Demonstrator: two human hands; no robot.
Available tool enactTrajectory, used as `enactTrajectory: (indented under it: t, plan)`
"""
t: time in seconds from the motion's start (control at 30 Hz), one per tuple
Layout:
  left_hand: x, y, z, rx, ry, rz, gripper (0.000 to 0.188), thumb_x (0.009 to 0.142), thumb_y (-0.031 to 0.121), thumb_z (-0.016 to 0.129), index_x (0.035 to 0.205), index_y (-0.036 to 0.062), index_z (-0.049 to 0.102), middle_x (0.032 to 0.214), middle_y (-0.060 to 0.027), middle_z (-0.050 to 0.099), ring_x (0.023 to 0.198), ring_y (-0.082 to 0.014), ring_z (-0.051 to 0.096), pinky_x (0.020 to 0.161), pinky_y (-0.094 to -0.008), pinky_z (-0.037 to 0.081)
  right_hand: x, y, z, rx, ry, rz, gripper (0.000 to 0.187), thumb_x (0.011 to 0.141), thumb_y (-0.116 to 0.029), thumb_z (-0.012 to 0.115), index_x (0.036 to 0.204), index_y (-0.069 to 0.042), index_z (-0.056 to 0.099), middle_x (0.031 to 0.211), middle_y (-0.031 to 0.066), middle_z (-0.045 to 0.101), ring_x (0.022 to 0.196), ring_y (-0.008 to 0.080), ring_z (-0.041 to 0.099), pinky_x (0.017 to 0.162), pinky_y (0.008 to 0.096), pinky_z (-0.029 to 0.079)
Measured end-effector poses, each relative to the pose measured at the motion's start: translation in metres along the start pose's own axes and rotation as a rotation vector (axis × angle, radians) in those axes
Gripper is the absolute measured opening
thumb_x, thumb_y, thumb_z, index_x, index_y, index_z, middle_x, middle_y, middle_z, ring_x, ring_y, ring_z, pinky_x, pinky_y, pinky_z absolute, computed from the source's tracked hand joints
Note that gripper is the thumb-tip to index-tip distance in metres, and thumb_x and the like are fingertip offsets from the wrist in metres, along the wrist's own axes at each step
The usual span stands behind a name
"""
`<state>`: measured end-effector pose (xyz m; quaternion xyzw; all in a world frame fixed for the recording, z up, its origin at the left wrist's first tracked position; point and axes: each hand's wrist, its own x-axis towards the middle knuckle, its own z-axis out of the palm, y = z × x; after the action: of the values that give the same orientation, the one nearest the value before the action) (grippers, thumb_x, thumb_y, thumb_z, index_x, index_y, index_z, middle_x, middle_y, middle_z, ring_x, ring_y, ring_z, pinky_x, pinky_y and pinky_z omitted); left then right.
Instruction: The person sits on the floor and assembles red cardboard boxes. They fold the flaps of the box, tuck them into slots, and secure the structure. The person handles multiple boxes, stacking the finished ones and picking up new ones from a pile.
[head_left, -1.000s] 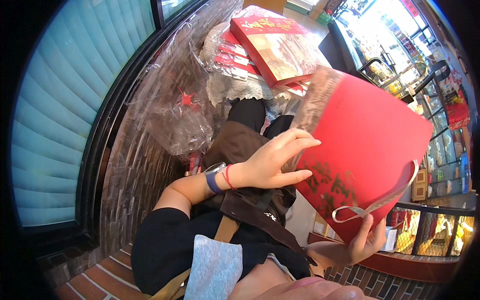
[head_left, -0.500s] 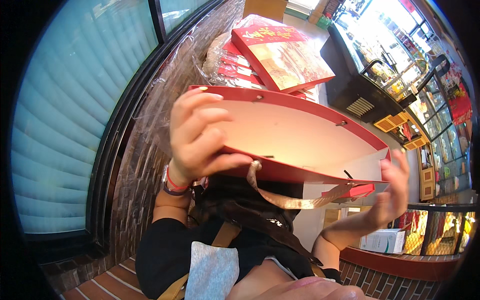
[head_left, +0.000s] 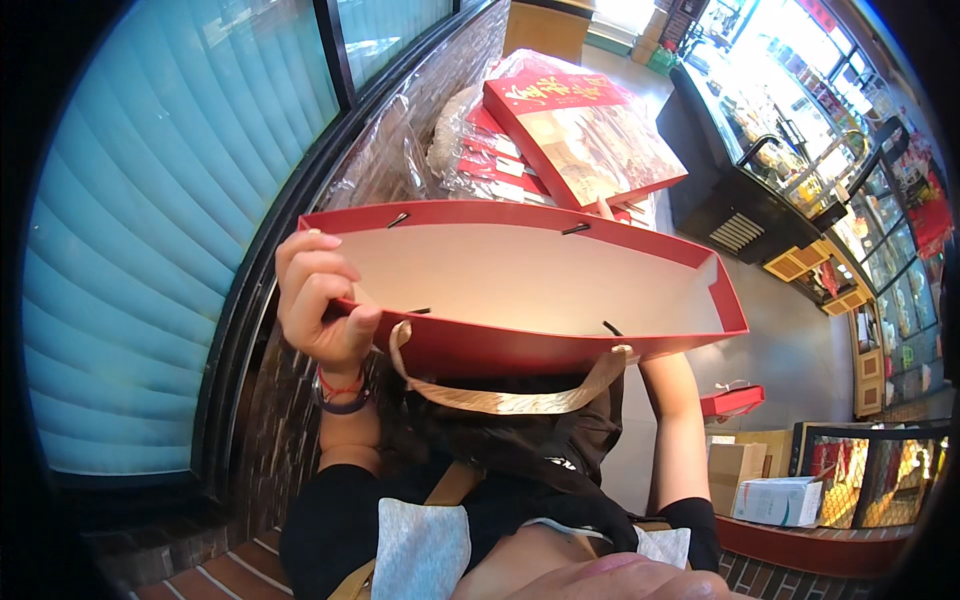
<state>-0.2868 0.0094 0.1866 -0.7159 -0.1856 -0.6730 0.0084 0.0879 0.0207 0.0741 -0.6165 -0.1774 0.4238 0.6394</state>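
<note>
A red paper bag [head_left: 480, 350] sits at the centre of the view, held mouth upward in front of the person's body, its pale inside facing the eye and showing nothing in it. The left hand [head_left: 325, 300], at nine o'clock, has its fingers curled over the end of the rim, closed on it with the thumb on the near side. The right forearm [head_left: 675, 410] rises from five o'clock and passes behind the bag, which hides most of the right hand [head_left: 605, 208]; only a fingertip peeks over the far rim toward one o'clock, so how far its fingers are open, and whether they hold anything, cannot be told. A pale ribbon handle [head_left: 510, 397] droops from the near wall at six o'clock. Just beyond the rim, at one o'clock, a flat red box [head_left: 590, 140] with a pictured lid lies slantwise over red packets [head_left: 500, 165], partly under clear plastic; the bag covers their lower edge. Crumpled plastic wrap [head_left: 390, 165] lies between the packets and the window [head_left: 180, 260] toward ten o'clock. A black display case [head_left: 710, 190] stands at two o'clock, a small red bag [head_left: 733, 401] at four, and a white carton [head_left: 778, 502] between four and five.
</note>
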Motion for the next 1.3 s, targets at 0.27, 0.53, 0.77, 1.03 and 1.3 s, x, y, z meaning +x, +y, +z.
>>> enactTrajectory:
  t: [0.27, 0.53, 0.77, 1.03, 1.3]
  plan:
    - [-0.014, -0.002, -0.017, 0.03, 0.048, -0.079, 0.058, 0.086, 0.057, 0.068, 0.065, 0.0079, 0.048, 0.072, -0.0055, 0.056, 0.086, -0.0279, 0.055, 0.08, -0.038, 0.044, 0.06, 0.006, 0.007, 0.545, -0.161, 0.0, 0.044, 0.093, -0.019, 0.066, 0.126, -0.001, 0.044, 0.117, 0.0127, 0.053, 0.114, 0.0278, 0.057, 0.093, 0.0428, 0.057]
    - [0.01, 0.012, 0.014, -0.127, -0.066, 0.131, 0.056, 0.064, 0.058, 0.081, 0.066, 0.0096, 0.052, 0.075, -0.0014, 0.059, 0.084, -0.0268, 0.056, 0.08, -0.0419, 0.044, -0.021, -0.012, -0.207, 0.447, 0.096, -0.353, 0.054, 0.095, -0.036, 0.057, 0.133, 0.001, 0.047, 0.128, 0.0172, 0.058, 0.117, 0.0291, 0.059, 0.098, 0.0415, 0.054]
    - [0.034, 0.055, 0.113, -0.381, -0.027, 0.316, 0.056, 0.062, 0.059, 0.083, 0.065, 0.0118, 0.052, 0.077, -0.0007, 0.059, 0.081, -0.0241, 0.06, 0.081, -0.0405, 0.044, -0.241, -0.11, -0.386, 0.146, 0.23, -0.909, 0.044, 0.101, -0.025, 0.049, 0.136, 0.002, 0.05, 0.131, 0.0172, 0.059, 0.123, 0.0309, 0.058, 0.106, 0.0506, 0.046]
    - [0.034, 0.115, 0.26, -0.701, -0.083, 0.302, 0.047, 0.07, 0.056, 0.079, 0.07, 0.0147, 0.056, 0.083, 0.0024, 0.059, 0.099, -0.0212, 0.056, 0.092, -0.0421, 0.031, -0.432, -0.147, -0.393, 0.145, 0.836, -1.156, 0.053, 0.103, -0.042, 0.048, 0.141, -0.005, 0.048, 0.14, 0.0094, 0.056, 0.126, 0.0264, 0.054, 0.11, 0.0448, 0.041]
    - [0.001, 0.157, 0.327, -0.977, -0.228, 0.312, 0.048, 0.066, 0.051, 0.083, 0.071, 0.0126, 0.055, 0.088, -0.0017, 0.054, 0.099, -0.0258, 0.053, 0.09, -0.0401, 0.036, -0.488, -0.151, -0.369, -0.412, 1.099, -1.234, 0.062, 0.104, -0.05, 0.043, 0.139, 0.001, 0.048, 0.141, 0.0135, 0.051, 0.129, 0.0257, 0.049, 0.111, 0.0456, 0.038]
